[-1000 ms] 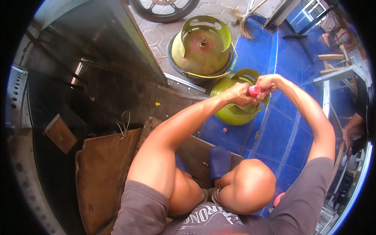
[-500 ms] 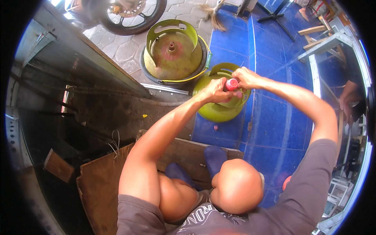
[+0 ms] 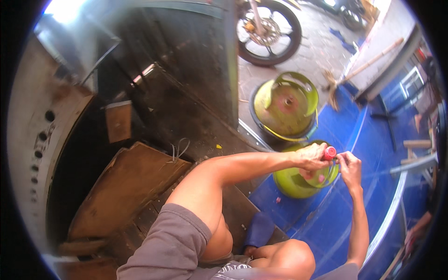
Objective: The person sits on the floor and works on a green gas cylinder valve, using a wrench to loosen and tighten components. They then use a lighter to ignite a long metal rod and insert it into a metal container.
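Over the nearer green gas cylinder [image 3: 291,184], my left hand [image 3: 311,156] grips a small red fitting with a round face [image 3: 330,153]; its exact kind cannot be made out. My right hand [image 3: 350,167] is beside it, thumb and fingers pinched together near the fitting's edge. Whatever the pinch holds, if anything, is too small to name. The cylinder stands upright on blue floor tiles, and my hands hide part of its top and collar.
A second green gas cylinder [image 3: 280,112] stands in a dark bucket with a yellow handle. Beyond are a motorcycle wheel [image 3: 268,32] and a straw broom [image 3: 332,88]. A wooden board [image 3: 126,191] lies at left. A pink scrap [image 3: 278,199] is on the tiles.
The view has swung left, so the cylinders appear farther right. My right hand has shifted from the far side of the red fitting to its right. My left hand still grips it.
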`<action>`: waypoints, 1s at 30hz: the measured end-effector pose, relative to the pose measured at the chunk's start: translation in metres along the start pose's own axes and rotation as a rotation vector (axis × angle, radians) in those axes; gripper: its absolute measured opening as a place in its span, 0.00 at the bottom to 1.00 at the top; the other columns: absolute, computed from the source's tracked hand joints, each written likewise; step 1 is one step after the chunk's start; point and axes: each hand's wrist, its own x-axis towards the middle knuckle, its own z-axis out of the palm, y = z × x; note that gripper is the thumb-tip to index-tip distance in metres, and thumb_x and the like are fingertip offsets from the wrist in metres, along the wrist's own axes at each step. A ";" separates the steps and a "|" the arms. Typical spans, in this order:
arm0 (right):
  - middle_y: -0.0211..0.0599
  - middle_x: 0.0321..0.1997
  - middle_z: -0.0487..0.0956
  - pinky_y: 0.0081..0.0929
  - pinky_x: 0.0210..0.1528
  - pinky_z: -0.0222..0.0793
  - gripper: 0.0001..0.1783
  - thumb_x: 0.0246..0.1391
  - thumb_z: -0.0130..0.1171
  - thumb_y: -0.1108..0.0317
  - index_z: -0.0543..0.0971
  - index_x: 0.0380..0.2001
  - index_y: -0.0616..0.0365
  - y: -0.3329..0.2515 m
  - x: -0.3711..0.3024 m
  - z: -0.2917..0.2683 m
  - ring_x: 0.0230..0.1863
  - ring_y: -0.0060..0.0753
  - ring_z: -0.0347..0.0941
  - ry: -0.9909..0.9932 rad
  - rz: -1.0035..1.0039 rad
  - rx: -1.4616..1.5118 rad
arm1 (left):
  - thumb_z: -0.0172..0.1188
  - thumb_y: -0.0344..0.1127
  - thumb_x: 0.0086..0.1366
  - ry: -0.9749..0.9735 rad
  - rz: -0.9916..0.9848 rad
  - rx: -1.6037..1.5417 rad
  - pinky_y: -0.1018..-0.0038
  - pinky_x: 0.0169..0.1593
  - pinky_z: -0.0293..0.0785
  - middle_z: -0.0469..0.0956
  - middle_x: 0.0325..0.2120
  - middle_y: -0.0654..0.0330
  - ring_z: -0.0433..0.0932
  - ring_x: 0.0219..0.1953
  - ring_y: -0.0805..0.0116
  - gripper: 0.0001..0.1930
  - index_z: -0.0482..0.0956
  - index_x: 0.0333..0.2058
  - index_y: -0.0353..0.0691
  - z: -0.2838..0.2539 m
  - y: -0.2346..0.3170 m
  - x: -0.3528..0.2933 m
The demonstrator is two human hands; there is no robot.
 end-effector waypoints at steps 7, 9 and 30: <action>0.49 0.39 0.80 0.41 0.46 0.71 0.08 0.57 0.60 0.73 0.79 0.39 0.65 -0.196 0.057 -0.013 0.42 0.53 0.76 0.283 -0.873 -0.103 | 0.56 0.53 0.67 0.081 -0.092 -0.040 0.54 0.41 0.75 0.78 0.30 0.35 0.80 0.38 0.39 0.31 0.56 0.48 0.28 -0.025 -0.031 -0.042; 0.47 0.41 0.80 0.42 0.49 0.69 0.08 0.57 0.59 0.74 0.78 0.40 0.62 -0.262 0.074 0.001 0.44 0.52 0.75 0.403 -1.052 -0.176 | 0.56 0.50 0.67 0.069 -0.083 -0.033 0.55 0.41 0.74 0.77 0.30 0.36 0.81 0.39 0.40 0.31 0.53 0.49 0.28 -0.031 -0.050 -0.059; 0.40 0.37 0.83 0.48 0.56 0.63 0.10 0.56 0.54 0.71 0.84 0.37 0.49 -0.486 0.157 0.089 0.48 0.43 0.76 0.665 -0.898 -0.698 | 0.60 0.55 0.61 -0.092 -0.399 0.024 0.54 0.48 0.76 0.78 0.38 0.30 0.80 0.44 0.37 0.37 0.63 0.51 0.24 -0.023 -0.074 -0.131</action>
